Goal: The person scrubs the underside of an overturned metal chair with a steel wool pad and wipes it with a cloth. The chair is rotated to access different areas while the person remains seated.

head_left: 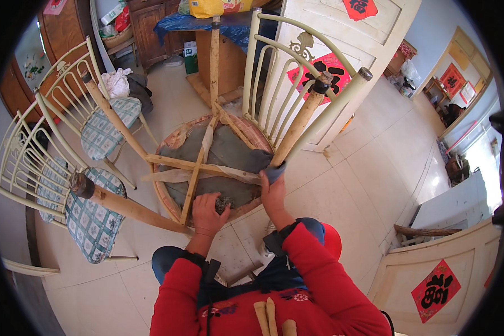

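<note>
An upturned round wooden stool stands before me, with wooden legs (pixel 214 63) pointing up and dark wrapping on their ends. Crossed wooden braces (pixel 196 172) span the dark grey underside (pixel 222 145) of its seat. My left hand (pixel 208 214) grips a dark grey tangled pad, perhaps steel wool (pixel 224 204), low over the seat's near edge. At the foot of the right leg (pixel 300 119), my right hand (pixel 273 194) holds a grey cloth (pixel 274 172) against the wood. Pale torn strips (pixel 176 175) hang along the braces.
Metal chairs with checked cushions (pixel 94 214) stand at left. Another metal chair back (pixel 273 80) rises behind the stool, near a white door (pixel 365 38). A table with a blue plastic cover (pixel 185 23) is beyond. Pale wooden sticks (pixel 271 315) lie against my red top.
</note>
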A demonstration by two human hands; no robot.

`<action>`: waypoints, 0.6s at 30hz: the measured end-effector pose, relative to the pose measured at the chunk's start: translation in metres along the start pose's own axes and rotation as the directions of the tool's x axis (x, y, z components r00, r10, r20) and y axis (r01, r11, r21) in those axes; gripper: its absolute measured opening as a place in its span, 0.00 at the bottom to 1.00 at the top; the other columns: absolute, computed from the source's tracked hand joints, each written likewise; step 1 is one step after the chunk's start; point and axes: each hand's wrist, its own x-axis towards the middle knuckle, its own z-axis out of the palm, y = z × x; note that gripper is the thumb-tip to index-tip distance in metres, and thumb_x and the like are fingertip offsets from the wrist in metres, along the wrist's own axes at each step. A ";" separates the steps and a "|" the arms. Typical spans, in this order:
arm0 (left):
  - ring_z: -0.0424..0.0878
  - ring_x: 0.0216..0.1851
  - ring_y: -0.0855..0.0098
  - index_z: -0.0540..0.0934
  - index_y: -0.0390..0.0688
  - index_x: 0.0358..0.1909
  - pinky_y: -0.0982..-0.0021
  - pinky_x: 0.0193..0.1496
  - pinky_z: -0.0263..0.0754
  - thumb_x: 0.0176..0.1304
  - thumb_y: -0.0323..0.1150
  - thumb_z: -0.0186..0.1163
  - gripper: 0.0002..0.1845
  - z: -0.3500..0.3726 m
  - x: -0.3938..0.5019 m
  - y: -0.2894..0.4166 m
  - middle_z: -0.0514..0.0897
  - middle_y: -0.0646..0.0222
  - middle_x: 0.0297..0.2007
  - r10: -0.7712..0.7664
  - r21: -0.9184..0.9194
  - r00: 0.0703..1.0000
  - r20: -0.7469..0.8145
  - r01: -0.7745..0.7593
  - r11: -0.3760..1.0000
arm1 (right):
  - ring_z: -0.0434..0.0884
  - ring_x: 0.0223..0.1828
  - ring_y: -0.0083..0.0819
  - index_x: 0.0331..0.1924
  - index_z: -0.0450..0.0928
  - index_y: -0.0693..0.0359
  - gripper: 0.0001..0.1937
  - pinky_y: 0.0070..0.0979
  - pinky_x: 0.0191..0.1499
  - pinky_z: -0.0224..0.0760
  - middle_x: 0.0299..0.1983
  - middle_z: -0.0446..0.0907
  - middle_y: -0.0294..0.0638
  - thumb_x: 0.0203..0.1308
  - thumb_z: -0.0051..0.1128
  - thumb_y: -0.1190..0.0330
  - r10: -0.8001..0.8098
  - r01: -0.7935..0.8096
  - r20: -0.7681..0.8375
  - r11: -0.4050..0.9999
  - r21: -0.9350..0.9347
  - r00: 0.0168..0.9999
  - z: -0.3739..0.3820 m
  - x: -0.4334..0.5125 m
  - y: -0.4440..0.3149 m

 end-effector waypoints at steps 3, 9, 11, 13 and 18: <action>0.77 0.41 0.53 0.80 0.41 0.42 0.58 0.48 0.72 0.46 0.35 0.71 0.20 0.001 0.001 0.000 0.81 0.61 0.37 0.041 0.017 0.999 -0.021 -0.041 0.999 | 0.78 0.52 0.61 0.65 0.63 0.70 0.34 0.47 0.53 0.72 0.51 0.77 0.63 0.60 0.65 0.60 -0.029 0.036 0.043 0.985 -0.171 0.999 0.011 -0.017 0.051; 0.77 0.40 0.53 0.80 0.41 0.41 0.58 0.48 0.72 0.46 0.36 0.71 0.20 -0.001 0.000 0.004 0.81 0.60 0.37 0.063 0.047 0.997 -0.041 -0.062 0.997 | 0.81 0.46 0.52 0.56 0.71 0.69 0.25 0.42 0.49 0.74 0.45 0.81 0.58 0.61 0.65 0.61 0.130 -0.134 0.195 0.991 0.008 0.972 -0.015 -0.002 0.031; 0.77 0.40 0.53 0.80 0.41 0.41 0.57 0.47 0.72 0.46 0.36 0.71 0.20 -0.002 -0.001 0.005 0.80 0.59 0.36 0.073 0.041 0.996 -0.058 -0.071 0.997 | 0.83 0.41 0.45 0.50 0.74 0.68 0.19 0.36 0.45 0.75 0.39 0.82 0.53 0.63 0.64 0.62 0.210 -0.244 0.240 0.962 0.124 0.948 -0.035 0.006 -0.003; 0.77 0.40 0.52 0.80 0.41 0.41 0.57 0.47 0.72 0.46 0.36 0.71 0.20 -0.002 -0.001 0.005 0.80 0.59 0.36 0.057 0.041 0.997 -0.047 -0.055 0.998 | 0.81 0.37 0.34 0.46 0.75 0.67 0.16 0.31 0.42 0.73 0.34 0.82 0.47 0.64 0.63 0.63 0.120 -0.175 0.214 0.949 0.261 0.969 -0.058 0.027 -0.046; 0.76 0.40 0.51 0.79 0.41 0.42 0.56 0.46 0.71 0.47 0.35 0.71 0.19 0.000 -0.002 0.002 0.79 0.58 0.36 0.076 0.023 0.996 -0.039 -0.075 0.997 | 0.76 0.38 0.19 0.46 0.76 0.66 0.16 0.23 0.42 0.73 0.35 0.80 0.33 0.62 0.67 0.64 -0.153 0.064 0.135 0.859 0.508 0.979 -0.099 0.118 -0.151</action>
